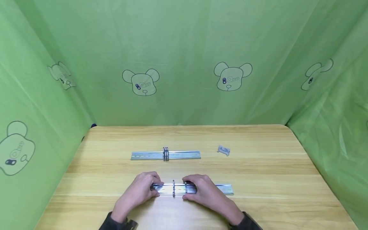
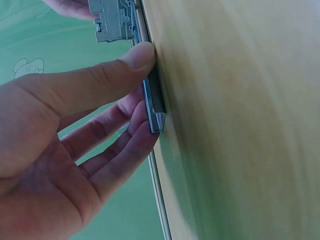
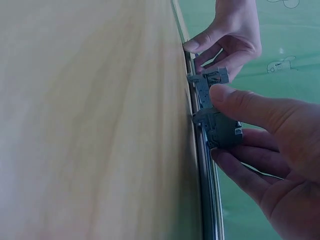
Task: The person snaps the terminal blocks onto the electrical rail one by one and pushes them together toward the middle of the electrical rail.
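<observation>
A metal DIN rail (image 1: 225, 189) lies across the near part of the table, crossed by a thin grey terminal block (image 1: 173, 188). Its left end is pinched between the thumb and fingers of my left hand (image 1: 141, 188). To the right, my right hand (image 1: 204, 191) grips a second grey terminal block (image 3: 225, 129) between thumb and fingers, at the rail. In the right wrist view the first terminal block (image 3: 212, 76) stands just beyond it, a small gap apart. The left wrist view shows my left thumb (image 2: 137, 56) on the rail's edge and the rail end (image 2: 156, 122) by the fingertips.
Farther back lies another DIN rail (image 1: 184, 155) with several terminal blocks (image 1: 165, 154) side by side near its middle. A loose grey terminal block (image 1: 223, 150) lies flat to its right. Green curtains (image 1: 184, 64) surround the wooden table (image 1: 273, 172) at the back and sides.
</observation>
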A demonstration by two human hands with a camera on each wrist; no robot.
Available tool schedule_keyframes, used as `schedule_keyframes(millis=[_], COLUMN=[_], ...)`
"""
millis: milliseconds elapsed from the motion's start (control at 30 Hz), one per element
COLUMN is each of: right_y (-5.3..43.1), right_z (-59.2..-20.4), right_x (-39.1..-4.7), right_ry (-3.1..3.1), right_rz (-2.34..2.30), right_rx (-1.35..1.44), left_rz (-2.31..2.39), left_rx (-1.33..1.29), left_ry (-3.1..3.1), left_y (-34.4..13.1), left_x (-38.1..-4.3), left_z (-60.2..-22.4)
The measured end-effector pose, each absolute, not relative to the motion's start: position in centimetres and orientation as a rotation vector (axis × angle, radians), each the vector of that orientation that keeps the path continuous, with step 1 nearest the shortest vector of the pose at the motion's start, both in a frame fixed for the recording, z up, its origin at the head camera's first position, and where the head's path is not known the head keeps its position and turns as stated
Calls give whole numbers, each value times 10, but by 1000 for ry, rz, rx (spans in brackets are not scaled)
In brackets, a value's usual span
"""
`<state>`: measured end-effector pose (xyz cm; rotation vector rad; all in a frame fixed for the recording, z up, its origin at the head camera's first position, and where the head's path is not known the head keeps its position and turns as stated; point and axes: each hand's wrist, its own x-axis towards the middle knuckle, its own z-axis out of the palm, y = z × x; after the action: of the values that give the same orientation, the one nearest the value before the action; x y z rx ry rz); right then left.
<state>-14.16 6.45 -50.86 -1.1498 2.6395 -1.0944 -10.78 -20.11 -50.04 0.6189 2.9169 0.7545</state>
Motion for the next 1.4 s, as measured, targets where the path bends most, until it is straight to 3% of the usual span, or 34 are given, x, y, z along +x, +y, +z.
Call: schedule_keyframes(millis=[1033,1200,1400], right_y=[56,86,137], right_z=[-504,-492,-479], right_x=[-142,-169,-230], right_ry=[2668,2739,3009], right_rz=[-1014,-1130,-919], right_rx=[-1171,-1000,-535], left_rz=[759,760,767], left_rx=[603,621,607], left_ry=[2916,2910,2907], left_y=[-201,-200,-201], left_x=[-106,-107,-108], left_z=[-499,-499,-498])
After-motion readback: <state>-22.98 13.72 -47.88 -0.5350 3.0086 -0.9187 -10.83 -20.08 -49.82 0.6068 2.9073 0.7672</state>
